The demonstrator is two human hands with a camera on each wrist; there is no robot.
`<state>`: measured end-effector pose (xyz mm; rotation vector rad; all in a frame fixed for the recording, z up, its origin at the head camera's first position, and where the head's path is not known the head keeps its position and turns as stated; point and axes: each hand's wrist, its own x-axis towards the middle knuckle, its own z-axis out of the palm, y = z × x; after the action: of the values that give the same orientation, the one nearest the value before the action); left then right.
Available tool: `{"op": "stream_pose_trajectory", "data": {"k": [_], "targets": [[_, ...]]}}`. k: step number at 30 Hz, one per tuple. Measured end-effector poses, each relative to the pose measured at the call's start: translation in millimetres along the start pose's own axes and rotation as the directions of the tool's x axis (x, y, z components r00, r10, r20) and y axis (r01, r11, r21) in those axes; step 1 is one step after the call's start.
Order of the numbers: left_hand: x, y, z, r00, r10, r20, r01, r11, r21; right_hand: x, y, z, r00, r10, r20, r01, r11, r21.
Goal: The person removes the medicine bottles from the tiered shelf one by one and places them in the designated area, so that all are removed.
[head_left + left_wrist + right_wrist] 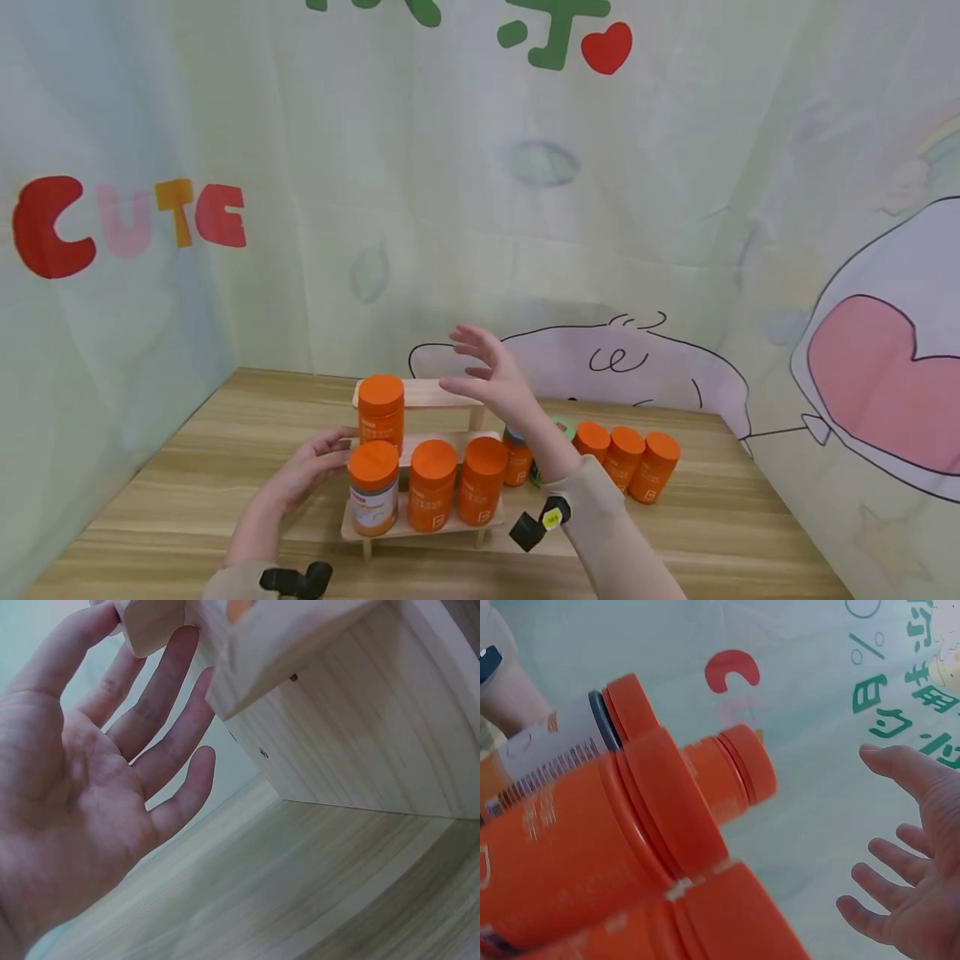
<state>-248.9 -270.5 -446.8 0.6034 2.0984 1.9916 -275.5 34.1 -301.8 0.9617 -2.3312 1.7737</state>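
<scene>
A stepped wooden rack (pixel 427 393) stands on the table. Its lowest tier holds a white-labelled jar with an orange lid (pixel 373 502) and two orange jars (pixel 432 492) (pixel 482 487). One more orange jar (pixel 381 407) stands higher at the left, its base hidden. My left hand (pixel 307 468) is at the rack's left side, fingers extended; in the left wrist view, its fingertips (pixel 187 645) meet the wooden tier ends. Above the top tier, my right hand (pixel 495 375) hangs in the air with spread fingers and holds nothing. The right wrist view shows that hand (pixel 922 877) apart from the jars.
Right of the rack, several more jars stand on the wooden table (pixel 720 517): three orange ones (pixel 654 471) in a row, a green-lidded one (pixel 564 428) and another orange one (pixel 517 461), partly behind my right forearm. A printed cloth (pixel 450 208) hangs behind the table.
</scene>
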Motion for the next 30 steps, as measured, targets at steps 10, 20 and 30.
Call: {"op": "stream_pose_trajectory", "data": {"k": [10,20,30], "targets": [[0.5,-0.8,0.6,1.0,0.001,0.004,-0.001,1.0,0.004,9.6,-3,37,0.988,0.094,0.126,-0.096,0.995,0.009],[2.9,-1.0,0.2,1.0,-0.019,-0.006,0.019,1.0,0.004,16.7,-4,62,0.971,0.158,0.182,-0.151,0.987,-0.05],[1.5,-0.7,0.2,1.0,-0.02,-0.007,0.02,1.0,0.013,14.0,-4,71,0.945,0.239,0.224,-0.221,0.97,-0.102]]}}
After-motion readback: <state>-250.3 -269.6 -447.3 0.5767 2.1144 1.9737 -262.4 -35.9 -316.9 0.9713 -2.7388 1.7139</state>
